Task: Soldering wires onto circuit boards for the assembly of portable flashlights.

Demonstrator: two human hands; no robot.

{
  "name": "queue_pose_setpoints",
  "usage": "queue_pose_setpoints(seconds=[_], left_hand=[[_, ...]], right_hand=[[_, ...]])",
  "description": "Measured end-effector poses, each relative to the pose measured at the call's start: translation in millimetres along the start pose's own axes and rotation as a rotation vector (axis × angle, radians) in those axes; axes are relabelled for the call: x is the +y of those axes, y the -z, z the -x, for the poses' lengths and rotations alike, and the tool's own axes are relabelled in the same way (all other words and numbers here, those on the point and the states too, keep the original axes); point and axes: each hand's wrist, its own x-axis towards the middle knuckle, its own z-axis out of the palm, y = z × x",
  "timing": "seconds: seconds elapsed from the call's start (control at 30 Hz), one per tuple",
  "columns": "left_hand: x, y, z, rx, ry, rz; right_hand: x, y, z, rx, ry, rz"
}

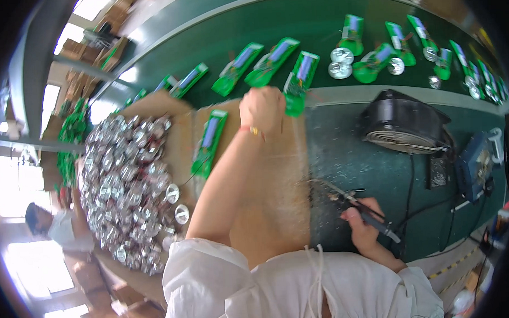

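My left hand (262, 109) reaches to the near edge of the green belt, its fingers curled and mostly hidden. Just right of it, a green plastic housing (300, 79) with a pale strip and thin wires overhangs the edge. I cannot tell whether the fingers grip it. A similar green housing (210, 139) lies on the brown board (267, 214), left of my forearm. Low on the right, my right hand (364, 225) is closed around a soldering iron (371, 212), whose thin tip points up and left over the dark mat.
Loose silver discs (129, 186) with wires are heaped on the left. More green housings, some with silver discs (340, 69), line the belt (311, 28). On the right stand a black fan (404, 123) and a blue box (473, 165) with cables. Another person (66, 227) is at far left.
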Motion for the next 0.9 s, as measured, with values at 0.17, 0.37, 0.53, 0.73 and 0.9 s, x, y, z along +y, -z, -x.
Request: queue_pose_setpoints(seconds=[0.17, 0.37, 0.53, 0.73, 0.9], left_hand=[[-23.1, 3.7, 168.3, 0.194, 0.058, 0.271], [-35.8, 26.1, 252.1, 0.47, 0.325, 0.379], [-103.6, 65.2, 257.5, 0.396, 0.446, -0.078], [-123.1, 43.4, 255.6, 0.495, 0.303, -0.141], [-69.1, 31.6, 267.2, 0.24, 0.387, 0.737]], right_hand=[[-0.1, -2.7, 4.8, 0.051, 0.094, 0.09], [9.3, -2.8, -1.6, 0.049, 0.261, 0.13], [4.6, -4.5, 5.4, 0.077, 0.261, 0.119], [-3.3, -7.7, 22.9, 0.051, 0.267, 0.102], [-17.7, -17.8, 38.3, -0.011, 0.221, 0.048]])
